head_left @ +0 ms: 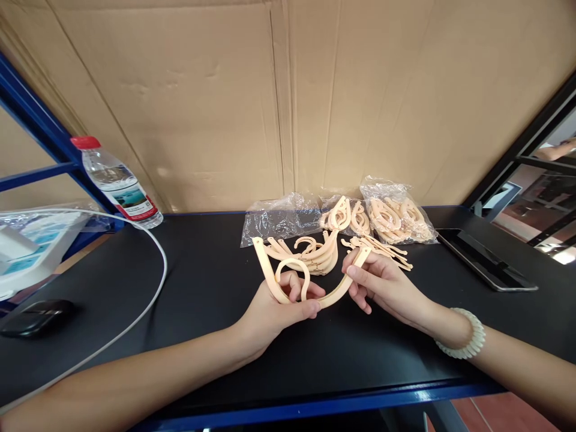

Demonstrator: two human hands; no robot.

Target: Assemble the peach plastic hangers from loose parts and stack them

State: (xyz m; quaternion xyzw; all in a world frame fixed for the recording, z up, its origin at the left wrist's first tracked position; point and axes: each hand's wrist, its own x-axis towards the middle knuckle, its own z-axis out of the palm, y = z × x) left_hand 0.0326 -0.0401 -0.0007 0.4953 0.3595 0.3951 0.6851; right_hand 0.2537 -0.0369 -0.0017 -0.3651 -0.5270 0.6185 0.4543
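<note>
A cream plastic folding clothes hanger [266, 267] is held between both hands above the table, its two arms curving upward and its hook bent between them. My left hand [274, 307] grips it near the middle, with the thumb in front and the fingers behind. My right hand [390, 283] pinches the right arm close to its holed end. Just behind the hands lies a stack of similar cream hangers [323, 261]. To its right is a small pile of loose thin cream pieces [382, 247].
Clear plastic bags of cream hanger parts [396, 219] lie against the cardboard wall [202, 108], beside a crumpled clear bag [281, 219]. A black tablet [483, 258] lies right. At left are a water bottle [123, 189], a black mouse [38, 318] and a white cable [164, 273].
</note>
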